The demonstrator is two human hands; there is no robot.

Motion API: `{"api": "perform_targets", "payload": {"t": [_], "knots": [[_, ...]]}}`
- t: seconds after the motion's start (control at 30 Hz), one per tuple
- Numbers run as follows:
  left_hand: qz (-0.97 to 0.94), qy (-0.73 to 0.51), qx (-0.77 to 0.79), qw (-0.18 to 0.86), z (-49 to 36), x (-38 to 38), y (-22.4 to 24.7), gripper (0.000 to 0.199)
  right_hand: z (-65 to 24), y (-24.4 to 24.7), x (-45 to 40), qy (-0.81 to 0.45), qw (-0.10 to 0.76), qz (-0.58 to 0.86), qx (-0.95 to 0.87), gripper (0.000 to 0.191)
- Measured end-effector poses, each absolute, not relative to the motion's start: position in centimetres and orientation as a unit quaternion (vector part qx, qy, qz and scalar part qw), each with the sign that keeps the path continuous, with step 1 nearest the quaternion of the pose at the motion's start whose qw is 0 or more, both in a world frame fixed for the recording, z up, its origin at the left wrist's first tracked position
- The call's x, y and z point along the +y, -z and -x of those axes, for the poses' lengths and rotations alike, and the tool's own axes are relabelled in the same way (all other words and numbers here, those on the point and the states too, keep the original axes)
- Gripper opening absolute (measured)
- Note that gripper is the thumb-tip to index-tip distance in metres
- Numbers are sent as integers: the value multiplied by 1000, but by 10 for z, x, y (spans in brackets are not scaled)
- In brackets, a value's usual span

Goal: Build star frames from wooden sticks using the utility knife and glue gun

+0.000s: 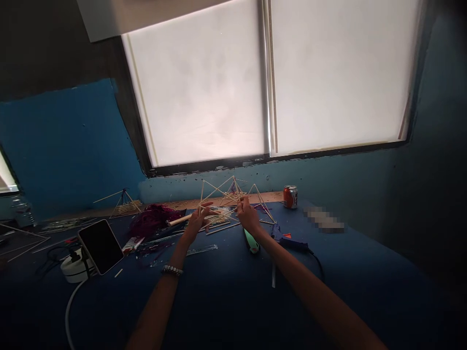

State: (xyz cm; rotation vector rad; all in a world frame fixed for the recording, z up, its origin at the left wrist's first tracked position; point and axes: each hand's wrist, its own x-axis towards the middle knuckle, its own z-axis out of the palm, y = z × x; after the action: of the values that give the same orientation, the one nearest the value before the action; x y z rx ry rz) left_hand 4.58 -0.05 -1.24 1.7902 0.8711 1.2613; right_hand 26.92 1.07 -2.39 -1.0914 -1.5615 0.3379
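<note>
A frame of thin wooden sticks (218, 189), joined into triangles, stands between my hands at the middle of the table. My left hand (198, 222) grips its left lower corner, some fingers stretched along the sticks. With bent fingers, my right hand (248, 215) pinches a stick nearer the frame's middle; the fingertips are partly hidden. Just below the right hand lies a green-handled tool (251, 241). To its right, a dark blue glue gun (294, 244) rests on its side with its cord trailing off. A clear glue stick (273, 275) lies closer to me.
A drink can (290, 197) stands at the back right. Purple stringy material (155, 220) and a small stick pyramid (124, 201) sit at the back left. A dark-screened device (101, 246) leans on a round white power strip (75, 268). Behind the table is a wall with a covered window.
</note>
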Motion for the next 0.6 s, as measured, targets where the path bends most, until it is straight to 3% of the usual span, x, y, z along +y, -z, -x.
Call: {"api": "perform_targets", "payload": {"t": [0.1,0.27,0.6], "knots": [[-679,-527,336,385,-44,5,14,61,-267,23,11,-269,579,416,-647,23],[-648,-550,344,399,-39,9,16,65,-266,18,5,-483,522,343,-614,34],[-697,-497,350,379,-43,-2,15,60,-266,25,5,-548,472,247,-644,25]]}}
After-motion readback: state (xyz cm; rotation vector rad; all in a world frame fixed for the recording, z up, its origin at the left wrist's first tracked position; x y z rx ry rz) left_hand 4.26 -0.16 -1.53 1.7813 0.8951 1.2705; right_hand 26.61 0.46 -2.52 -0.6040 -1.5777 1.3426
